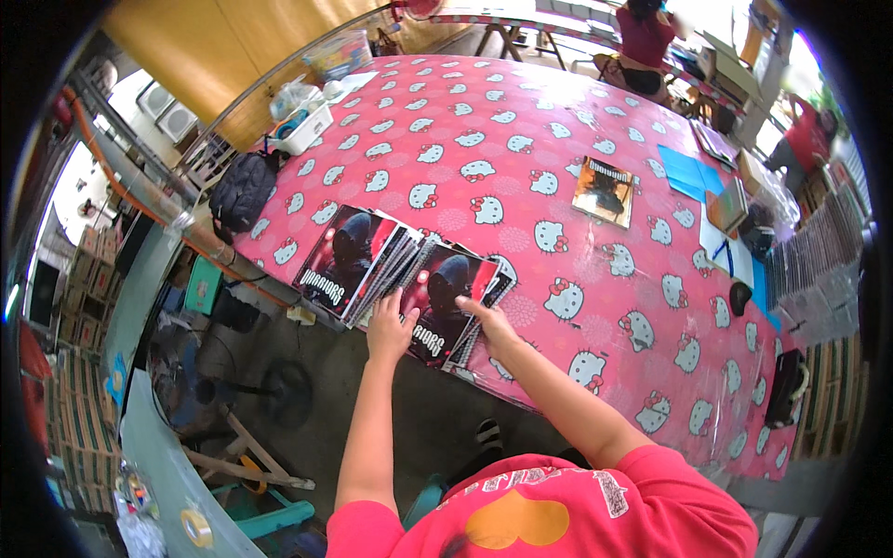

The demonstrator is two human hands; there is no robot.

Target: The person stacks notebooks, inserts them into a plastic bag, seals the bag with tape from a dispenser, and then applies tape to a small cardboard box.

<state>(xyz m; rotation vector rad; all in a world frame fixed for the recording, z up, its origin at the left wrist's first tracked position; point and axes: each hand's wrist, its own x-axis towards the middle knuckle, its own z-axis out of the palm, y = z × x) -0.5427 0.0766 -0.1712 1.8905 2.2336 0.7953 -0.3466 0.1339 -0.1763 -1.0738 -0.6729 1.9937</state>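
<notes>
Notebooks (400,270) lie fanned out in a row near the front edge of the bench (521,139), which wears a pink cloth with white cats on it. They are spiral bound, with dark red covers that show a hooded figure. Each one overlaps the next like cards.

Both hands rest on the book at the right end of the row. The left hand (389,330) lies flat on that cover's lower left corner, fingers spread. The right hand (490,321) lies on its right side, fingers stretched out flat over the edge. Neither hand pinches anything; both just press down.

To do this well, I think the hands should slide the book, not lift it, so the wire spirals do not catch on each other. Press lightly, because a hard push could drag the plastic cloth and bunch it up. Keep the book square to the others so the row stays tidy. The row sits close to the bench edge, so a pull toward the body could tip a book onto the floor.

Farther back lies one more book (605,189) with an orange cover, well apart from the row. Blue sheets (686,172) lie near the right side. A black backpack (244,191) hangs at the left corner, beside a white tub (302,130).
</notes>
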